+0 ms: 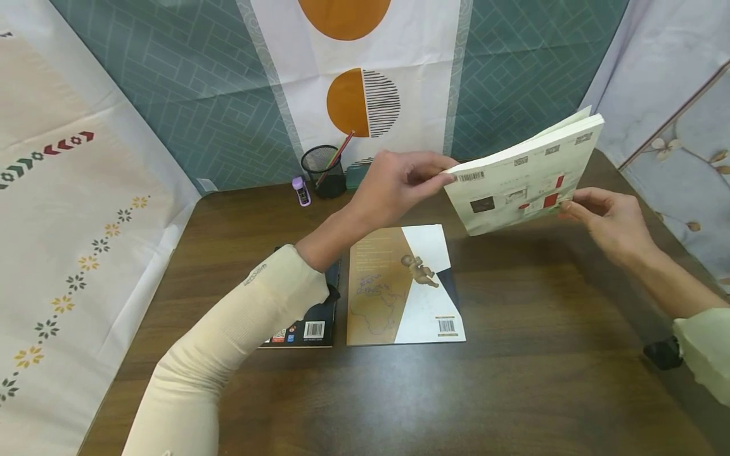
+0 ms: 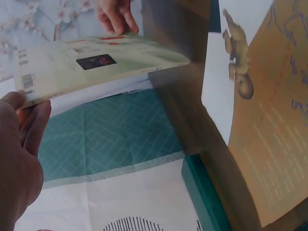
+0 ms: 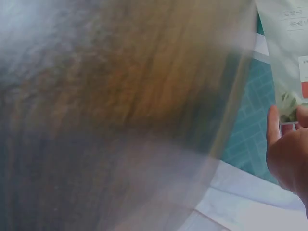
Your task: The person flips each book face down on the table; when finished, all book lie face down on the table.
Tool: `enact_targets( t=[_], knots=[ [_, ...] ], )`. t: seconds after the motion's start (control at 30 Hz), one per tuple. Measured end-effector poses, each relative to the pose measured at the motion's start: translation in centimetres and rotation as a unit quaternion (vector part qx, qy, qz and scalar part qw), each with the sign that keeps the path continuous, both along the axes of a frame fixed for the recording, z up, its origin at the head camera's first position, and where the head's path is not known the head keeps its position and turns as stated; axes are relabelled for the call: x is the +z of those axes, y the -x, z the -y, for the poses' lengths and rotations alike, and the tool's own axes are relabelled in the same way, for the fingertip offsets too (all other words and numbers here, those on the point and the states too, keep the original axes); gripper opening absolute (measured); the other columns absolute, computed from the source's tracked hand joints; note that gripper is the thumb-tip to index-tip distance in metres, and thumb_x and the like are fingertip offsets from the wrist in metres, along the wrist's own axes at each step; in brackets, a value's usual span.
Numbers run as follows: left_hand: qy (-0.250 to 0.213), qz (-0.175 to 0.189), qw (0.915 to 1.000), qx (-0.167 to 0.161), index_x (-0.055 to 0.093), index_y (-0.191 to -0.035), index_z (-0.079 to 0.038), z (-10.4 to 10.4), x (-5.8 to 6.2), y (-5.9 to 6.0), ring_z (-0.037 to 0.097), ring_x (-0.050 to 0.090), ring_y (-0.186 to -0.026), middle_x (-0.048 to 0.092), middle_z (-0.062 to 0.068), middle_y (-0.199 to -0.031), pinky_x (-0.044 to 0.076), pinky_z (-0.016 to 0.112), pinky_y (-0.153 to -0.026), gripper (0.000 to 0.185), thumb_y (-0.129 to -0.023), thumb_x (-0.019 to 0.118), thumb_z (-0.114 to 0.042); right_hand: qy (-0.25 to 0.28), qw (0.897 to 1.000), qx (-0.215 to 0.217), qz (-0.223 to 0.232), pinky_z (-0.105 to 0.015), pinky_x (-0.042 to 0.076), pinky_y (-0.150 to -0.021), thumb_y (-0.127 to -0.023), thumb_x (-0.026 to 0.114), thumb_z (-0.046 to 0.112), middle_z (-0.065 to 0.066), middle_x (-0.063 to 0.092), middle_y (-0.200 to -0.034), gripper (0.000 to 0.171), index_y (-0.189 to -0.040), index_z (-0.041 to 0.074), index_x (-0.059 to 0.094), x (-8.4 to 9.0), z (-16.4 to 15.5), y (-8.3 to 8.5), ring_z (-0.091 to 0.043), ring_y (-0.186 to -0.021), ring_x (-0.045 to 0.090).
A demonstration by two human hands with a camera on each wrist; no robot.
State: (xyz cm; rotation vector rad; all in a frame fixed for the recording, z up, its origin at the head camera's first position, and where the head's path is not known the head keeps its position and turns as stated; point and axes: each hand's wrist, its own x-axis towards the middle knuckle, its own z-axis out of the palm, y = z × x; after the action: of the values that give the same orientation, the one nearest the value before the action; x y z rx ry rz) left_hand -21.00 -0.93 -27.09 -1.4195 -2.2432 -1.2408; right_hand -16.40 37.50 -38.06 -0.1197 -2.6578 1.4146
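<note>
A pale green paperback [image 1: 525,180] is held in the air above the back right of the wooden table [image 1: 513,354], back cover toward me. My left hand [image 1: 399,180] pinches its near left corner by the barcode, and my right hand [image 1: 604,218] pinches its lower right edge. The left wrist view shows the same paperback [image 2: 96,65] with my left hand's fingers [image 2: 33,120] under its corner. In the right wrist view my right hand's fingers [image 3: 288,144] touch the paperback's cover [image 3: 288,48]. A brown and white book [image 1: 402,288] lies flat at the table's middle. A black book [image 1: 308,323] lies left of it, partly under my left sleeve.
A black mesh pen cup [image 1: 325,171] with a red pencil stands at the back of the table, a purple glue stick [image 1: 300,191] to its left and a teal box [image 1: 358,174] to its right. Patterned cloths hang behind and at both sides.
</note>
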Motion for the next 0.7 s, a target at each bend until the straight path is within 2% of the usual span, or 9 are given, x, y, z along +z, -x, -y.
enact_targets(
  t=[0.1,0.27,0.33,0.57,0.7],
  knots=[
    [-0.027,0.047,0.9985,-0.001,0.079,-0.119,-0.001,0.1,-0.2,-0.2,0.007,0.077,-0.097,0.080,0.009,-0.111,0.061,0.026,-0.085,0.020,-0.100,0.075,-0.005,0.023,0.999,-0.028,-0.002,-0.007,0.044,-0.075,-0.104,0.072,0.032,0.036,0.068,-0.095,0.032,-0.130,0.013,0.074,0.6,-0.2,0.0,0.012,-0.090,0.064],
    [-0.056,0.087,0.9945,0.014,0.079,-0.118,0.000,0.4,-0.4,-0.8,0.009,0.077,-0.097,0.080,0.010,-0.112,0.062,0.029,-0.084,0.019,-0.100,0.075,-0.005,0.072,0.996,-0.049,-0.014,-0.007,0.046,-0.077,-0.101,0.074,0.026,0.035,0.070,-0.093,0.021,-0.122,0.025,0.078,1.8,-0.5,0.2,0.010,-0.091,0.064],
    [-0.061,0.092,0.9936,0.026,0.079,-0.120,-0.001,0.6,-0.6,-1.1,0.010,0.077,-0.100,0.079,0.010,-0.115,0.062,0.028,-0.085,0.021,-0.100,0.074,-0.005,0.085,0.995,-0.053,-0.021,-0.005,0.045,-0.079,-0.101,0.074,0.024,0.034,0.070,-0.094,0.022,-0.123,0.025,0.078,2.4,-0.6,0.4,0.010,-0.092,0.065],
    [-0.042,0.068,0.9923,0.094,0.077,-0.125,-0.003,1.4,-1.4,-2.7,0.013,0.078,-0.101,0.079,0.009,-0.118,0.061,0.024,-0.082,0.024,-0.102,0.073,-0.008,0.099,0.991,-0.081,-0.031,-0.005,0.046,-0.074,-0.099,0.077,0.024,0.033,0.071,-0.092,0.023,-0.122,0.026,0.081,4.6,-0.6,0.7,0.009,-0.089,0.064],
    [-0.039,0.087,0.9879,0.122,0.077,-0.126,-0.003,1.7,-2.2,-3.5,0.014,0.078,-0.100,0.079,0.010,-0.118,0.061,0.024,-0.081,0.025,-0.101,0.074,-0.008,0.092,0.991,-0.089,-0.037,-0.005,0.046,-0.072,-0.098,0.079,0.022,0.033,0.070,-0.090,0.022,-0.119,0.026,0.083,5.7,-0.6,0.9,0.008,-0.090,0.063]
  ],
)
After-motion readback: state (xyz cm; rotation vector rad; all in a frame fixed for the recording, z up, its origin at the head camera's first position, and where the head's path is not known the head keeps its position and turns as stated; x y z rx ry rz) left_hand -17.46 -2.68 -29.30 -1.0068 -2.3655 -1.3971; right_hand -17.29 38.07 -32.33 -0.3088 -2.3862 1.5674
